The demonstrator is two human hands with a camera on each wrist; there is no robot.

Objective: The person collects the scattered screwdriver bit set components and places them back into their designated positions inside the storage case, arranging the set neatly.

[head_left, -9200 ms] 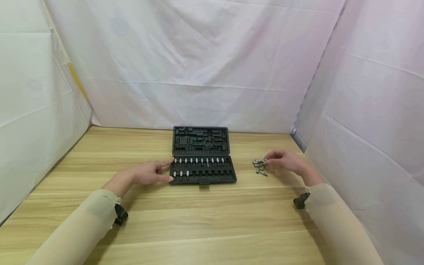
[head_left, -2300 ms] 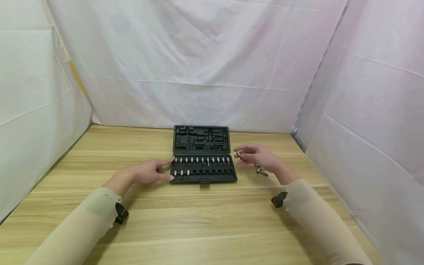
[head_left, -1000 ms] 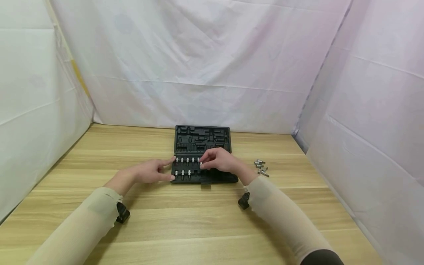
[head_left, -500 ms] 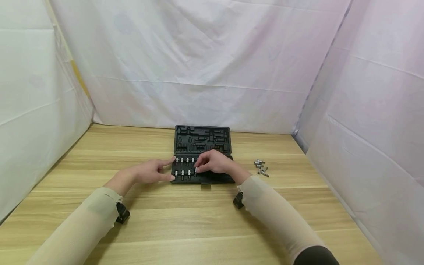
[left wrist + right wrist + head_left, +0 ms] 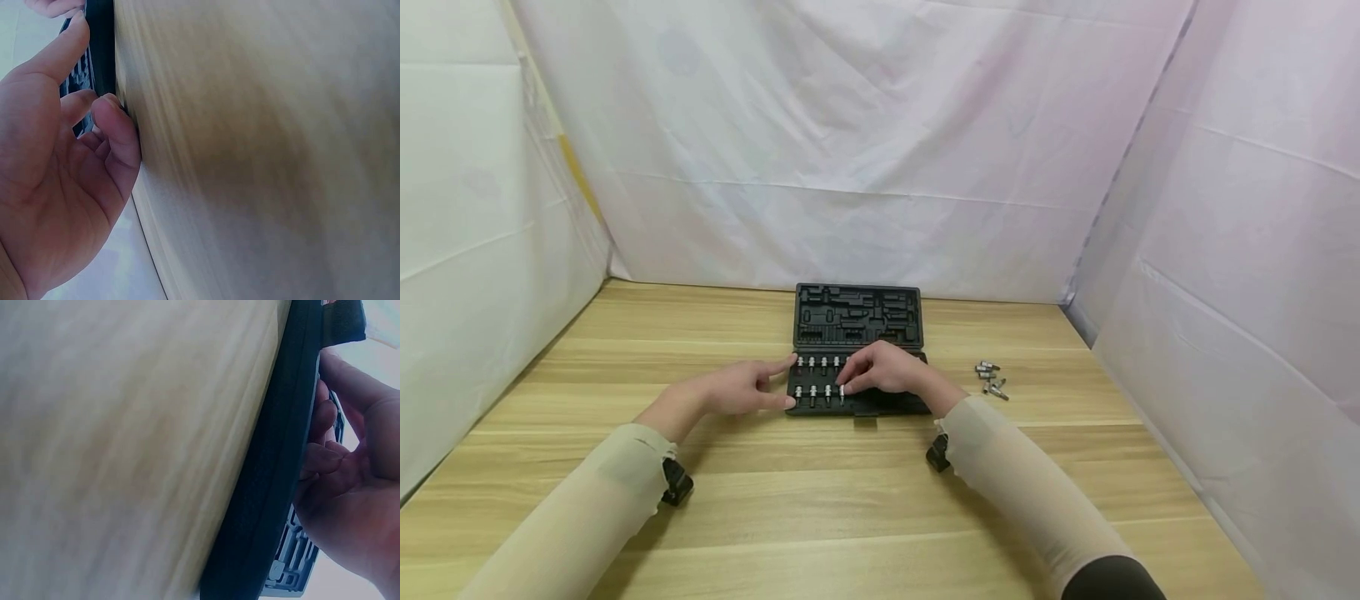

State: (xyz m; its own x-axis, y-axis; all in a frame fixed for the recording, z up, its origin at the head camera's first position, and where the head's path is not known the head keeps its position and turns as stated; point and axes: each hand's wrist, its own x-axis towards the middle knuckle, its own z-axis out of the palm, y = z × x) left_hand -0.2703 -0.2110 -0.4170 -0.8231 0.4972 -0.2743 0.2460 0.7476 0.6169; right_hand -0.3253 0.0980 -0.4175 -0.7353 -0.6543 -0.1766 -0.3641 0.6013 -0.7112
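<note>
The right hand (image 5: 882, 367) pinches a socket bit (image 5: 842, 395) between fingers and thumb, over the base of an open black case (image 5: 820, 410). The bit sits in the front row, just right of three seated bits (image 5: 813, 392), its silver end toward the lid (image 5: 857, 317) and its narrow end toward the front edge. Whether it is fully down in its slot cannot be told; the right wrist view hides it behind the case's front wall.

The left hand (image 5: 739, 389) has its index finger and thumb spread straight along the case's left edge, one near each end, steadying it. The case lies toward the back edge of the desk (image 5: 880, 508), about midway between its sides.

To seat the bit well, the person would do best to match its lie to its neighbours, then press straight down on the silver end until it sits level with them. Tilting it risks catching the slot's edge, and the left hand's brace should help keep the case from sliding. A glance at the size before pressing seems wise, since more loose bits (image 5: 997, 392) lie nearer the desk's right edge.
</note>
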